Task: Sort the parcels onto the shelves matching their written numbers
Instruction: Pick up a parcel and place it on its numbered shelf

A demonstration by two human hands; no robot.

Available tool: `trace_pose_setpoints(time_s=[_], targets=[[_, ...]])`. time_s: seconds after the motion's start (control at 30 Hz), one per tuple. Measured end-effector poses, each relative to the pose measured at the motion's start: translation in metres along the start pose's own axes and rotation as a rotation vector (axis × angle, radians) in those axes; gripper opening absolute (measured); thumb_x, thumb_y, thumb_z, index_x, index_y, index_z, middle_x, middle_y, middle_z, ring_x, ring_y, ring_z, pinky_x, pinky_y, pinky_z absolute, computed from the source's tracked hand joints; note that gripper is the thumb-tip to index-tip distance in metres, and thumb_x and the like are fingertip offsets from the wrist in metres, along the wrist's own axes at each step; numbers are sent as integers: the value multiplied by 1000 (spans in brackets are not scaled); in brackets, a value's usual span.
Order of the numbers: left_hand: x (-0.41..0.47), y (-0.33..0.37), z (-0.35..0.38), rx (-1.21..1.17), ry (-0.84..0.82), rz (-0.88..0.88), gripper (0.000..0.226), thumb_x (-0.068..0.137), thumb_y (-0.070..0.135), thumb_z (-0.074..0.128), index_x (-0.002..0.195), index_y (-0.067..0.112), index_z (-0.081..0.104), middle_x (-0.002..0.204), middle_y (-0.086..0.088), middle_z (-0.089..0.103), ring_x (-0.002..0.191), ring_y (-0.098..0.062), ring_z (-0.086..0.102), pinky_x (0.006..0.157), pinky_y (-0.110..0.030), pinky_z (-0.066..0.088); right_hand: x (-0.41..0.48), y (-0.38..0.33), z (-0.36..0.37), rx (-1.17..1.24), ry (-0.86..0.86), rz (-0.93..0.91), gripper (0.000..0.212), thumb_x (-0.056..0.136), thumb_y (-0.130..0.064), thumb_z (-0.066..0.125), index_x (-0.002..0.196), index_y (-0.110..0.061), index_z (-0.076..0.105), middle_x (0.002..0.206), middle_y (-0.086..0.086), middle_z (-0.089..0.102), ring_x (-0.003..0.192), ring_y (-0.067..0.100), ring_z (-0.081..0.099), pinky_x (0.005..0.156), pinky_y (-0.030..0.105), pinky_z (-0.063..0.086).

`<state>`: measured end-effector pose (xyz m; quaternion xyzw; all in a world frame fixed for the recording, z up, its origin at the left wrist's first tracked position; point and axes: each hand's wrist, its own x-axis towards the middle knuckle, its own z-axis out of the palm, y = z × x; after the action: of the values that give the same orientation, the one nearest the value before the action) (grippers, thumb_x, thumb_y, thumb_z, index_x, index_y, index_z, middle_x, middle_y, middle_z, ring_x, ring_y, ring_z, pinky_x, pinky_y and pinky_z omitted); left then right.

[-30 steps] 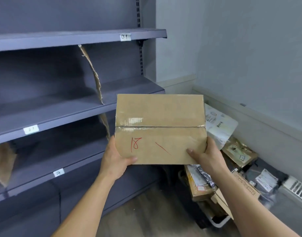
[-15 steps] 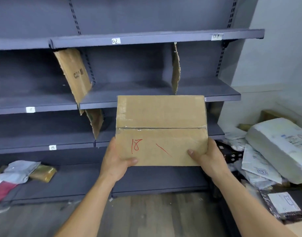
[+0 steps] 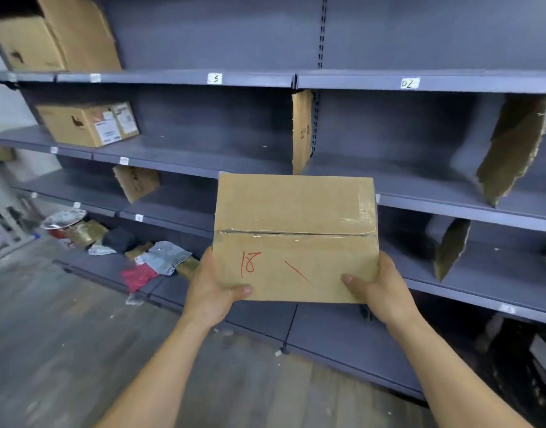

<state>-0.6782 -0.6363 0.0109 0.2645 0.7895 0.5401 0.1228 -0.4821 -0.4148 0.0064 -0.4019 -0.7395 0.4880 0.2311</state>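
Observation:
I hold a brown cardboard parcel (image 3: 296, 230) in front of me, taped along its middle seam, with "18" and a slash written on it in red. My left hand (image 3: 211, 291) grips its lower left corner and my right hand (image 3: 381, 287) grips its lower right corner. Behind it stands a grey shelving unit (image 3: 188, 157) with small white number labels on the shelf edges; one label (image 3: 214, 78) reads "3" and another label (image 3: 408, 83) reads "02". Torn cardboard dividers (image 3: 302, 134) split the shelves into bays.
A labelled brown box (image 3: 89, 123) sits on the second shelf at left, and larger boxes (image 3: 55, 32) stand on the top shelf. Several soft mailer bags (image 3: 154, 261) lie on the bottom shelf at left. Wooden floor (image 3: 80, 350) stretches below.
My view has swung left along the shelving, from the corner with the parcel pile to bays labelled 02 and 3. The parcel stays held in both hands.

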Motion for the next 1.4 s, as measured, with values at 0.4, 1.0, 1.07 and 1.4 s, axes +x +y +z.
trace_pose_setpoints(time_s=[0.4,1.0,1.07,1.4], targets=[[8,-74,-147,-9,243,-110,78,62,1,88,124,30,52,116,14,65,108,-3,59,79,-21,44,17,-76,165,-27,-240,-96,65,85,-32,77,140,-27,42,124,-8,60,115,20,59,100,43,49],[102,-140,-275,18,651,-305,81,57,12,91,122,37,51,113,16,67,105,-9,63,91,-42,54,147,-183,384,6,-630,-248,52,86,-26,76,129,-31,48,109,-20,62,100,7,63,82,29,53],[112,-146,-285,20,699,-312,81,59,9,91,121,39,50,112,19,66,103,-5,62,89,-39,53,160,-196,405,-4,-677,-274,46,88,-24,74,124,-32,47,107,-16,64,92,6,64,66,22,50],[143,-184,-350,48,812,-381,80,58,8,92,119,40,49,112,17,67,102,-7,64,86,-35,53,193,-232,517,-31,-812,-320,54,82,-28,81,122,-40,47,111,-19,65,108,12,63,99,44,52]])
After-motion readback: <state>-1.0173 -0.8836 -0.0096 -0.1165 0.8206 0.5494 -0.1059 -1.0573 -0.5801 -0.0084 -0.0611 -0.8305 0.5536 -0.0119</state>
